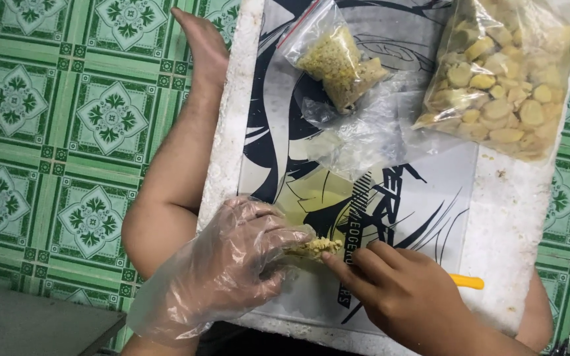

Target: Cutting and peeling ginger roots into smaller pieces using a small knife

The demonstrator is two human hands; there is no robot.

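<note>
gloved left hand and bare right hand: fingers of both pinch 1 crumbly yellow lump.

Two hands work at the near edge of the white foam board: a left hand in one clear plastic glove and a bare right hand, with one crumbly yellow lump between them. Above them on the board lie two filled plastic bags, one small bag of crumbs and one large bag of pale chunks. One yellow handle shows beside the right hand.
</note>
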